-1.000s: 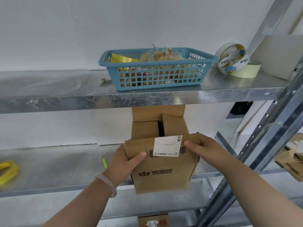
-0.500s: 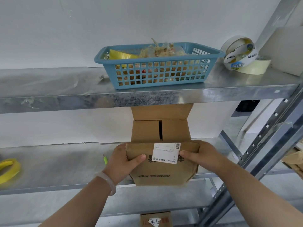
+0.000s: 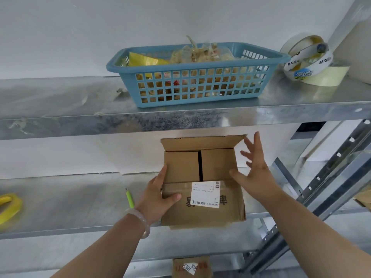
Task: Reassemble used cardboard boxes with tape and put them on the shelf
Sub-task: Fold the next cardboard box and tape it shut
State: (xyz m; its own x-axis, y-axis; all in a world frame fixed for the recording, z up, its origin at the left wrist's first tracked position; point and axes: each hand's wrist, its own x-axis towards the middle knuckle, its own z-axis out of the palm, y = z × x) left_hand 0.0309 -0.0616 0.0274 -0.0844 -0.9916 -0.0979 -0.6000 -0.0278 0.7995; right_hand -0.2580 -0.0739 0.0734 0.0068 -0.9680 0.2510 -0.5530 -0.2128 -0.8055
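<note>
Left hand [image 3: 158,195] is gripping the cardboard box [image 3: 202,205] at its near-left corner, thumb pressing on the labelled front panel. Right hand [image 3: 255,173] is hovering released, fingers spread, just off the box's right side, holding nothing. Box is sitting on the middle shelf [image 3: 80,207] between both hands, its front reaching the lip. Inner flaps are lying down untaped, rear flap [image 3: 200,143] standing up. Risk: flaps springing open or box sliding off the lip during a one-handed reach for the tape rolls [image 3: 313,65], well above the right hand.
</note>
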